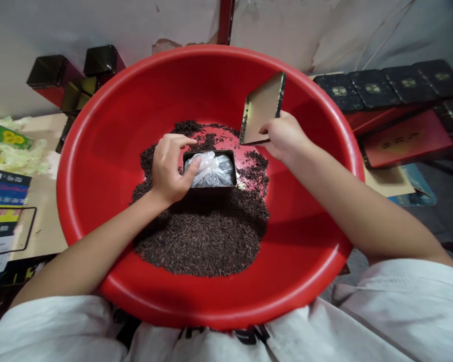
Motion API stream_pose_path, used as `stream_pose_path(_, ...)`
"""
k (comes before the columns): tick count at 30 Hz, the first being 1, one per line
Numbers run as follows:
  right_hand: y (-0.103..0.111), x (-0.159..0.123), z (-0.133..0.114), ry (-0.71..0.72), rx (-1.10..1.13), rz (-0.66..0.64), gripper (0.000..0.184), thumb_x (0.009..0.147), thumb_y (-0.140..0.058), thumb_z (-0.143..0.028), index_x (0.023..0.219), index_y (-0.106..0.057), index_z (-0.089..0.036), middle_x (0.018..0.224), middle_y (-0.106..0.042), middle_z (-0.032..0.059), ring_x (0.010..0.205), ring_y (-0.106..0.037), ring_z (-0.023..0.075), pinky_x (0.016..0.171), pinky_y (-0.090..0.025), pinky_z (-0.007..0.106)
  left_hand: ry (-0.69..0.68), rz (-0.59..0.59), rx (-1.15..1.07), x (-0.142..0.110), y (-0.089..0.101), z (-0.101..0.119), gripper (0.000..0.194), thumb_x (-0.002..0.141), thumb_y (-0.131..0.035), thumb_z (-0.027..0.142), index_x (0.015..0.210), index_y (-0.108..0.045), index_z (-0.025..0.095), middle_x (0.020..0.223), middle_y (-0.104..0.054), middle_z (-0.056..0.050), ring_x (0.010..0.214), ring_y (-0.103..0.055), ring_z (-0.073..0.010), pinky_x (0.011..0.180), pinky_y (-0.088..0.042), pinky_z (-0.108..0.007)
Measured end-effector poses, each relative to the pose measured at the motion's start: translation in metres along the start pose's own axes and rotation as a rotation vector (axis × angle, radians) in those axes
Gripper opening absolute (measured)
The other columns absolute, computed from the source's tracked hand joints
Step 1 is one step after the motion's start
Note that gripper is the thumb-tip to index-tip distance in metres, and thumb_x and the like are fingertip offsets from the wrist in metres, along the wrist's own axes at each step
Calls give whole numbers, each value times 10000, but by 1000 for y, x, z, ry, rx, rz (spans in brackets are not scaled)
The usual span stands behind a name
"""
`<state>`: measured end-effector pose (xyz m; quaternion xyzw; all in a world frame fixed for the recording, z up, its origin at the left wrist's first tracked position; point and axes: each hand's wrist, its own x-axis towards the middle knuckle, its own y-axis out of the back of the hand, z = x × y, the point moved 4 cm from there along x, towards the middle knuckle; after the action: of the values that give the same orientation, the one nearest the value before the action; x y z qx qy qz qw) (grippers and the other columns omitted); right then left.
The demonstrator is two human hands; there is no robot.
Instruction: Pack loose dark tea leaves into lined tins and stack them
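Over one basin (287, 266), one hand (287, 134) grips one lid (262, 109).

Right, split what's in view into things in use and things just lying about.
In use:
open tin, with the left hand at it
bunched plastic bag inside
lid, held in the right hand
loose dark flakes
red basin

Apparently just lying about:
black-topped tins on the right
black-topped tins on the left
green packet
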<state>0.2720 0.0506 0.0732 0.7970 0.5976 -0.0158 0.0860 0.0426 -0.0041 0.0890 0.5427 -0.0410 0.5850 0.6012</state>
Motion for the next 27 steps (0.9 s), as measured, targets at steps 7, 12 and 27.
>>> stream_pose_path(7, -33, -83, -21, 668, -799, -398, 646, 811, -403, -68, 1437, -312, -197, 1486, -353, 102, 1415, -264, 291, 1144, -185, 597, 239, 119, -263, 11, 11, -23, 422, 933, -376, 573, 1065, -543, 210, 1011, -578, -75, 970, -579, -194, 866, -476, -354)
stream_pose_path(12, -51, -111, -5, 735, -1133, -569, 665, 799, -307, 15, 1457, -285, -80, 1540, -234, 177, 1450, -150, 318, 1143, -119, 631, 170, -111, -146, 16, 12, -13, 557, 894, -341, 668, 1157, -539, 218, 1126, -569, -88, 1086, -550, -239, 973, -439, -409)
stream_pose_path(27, -54, -92, 20, 794, -1124, -661, 966, 767, -620, -486, 1490, -143, -58, 1550, -124, 235, 1450, -52, 380, 1143, -62, 629, 30, -786, 14, -10, -25, -28, 1222, 522, -809, 615, 1473, -191, 163, 1464, -297, -210, 1362, -266, -389, 1144, -219, -562)
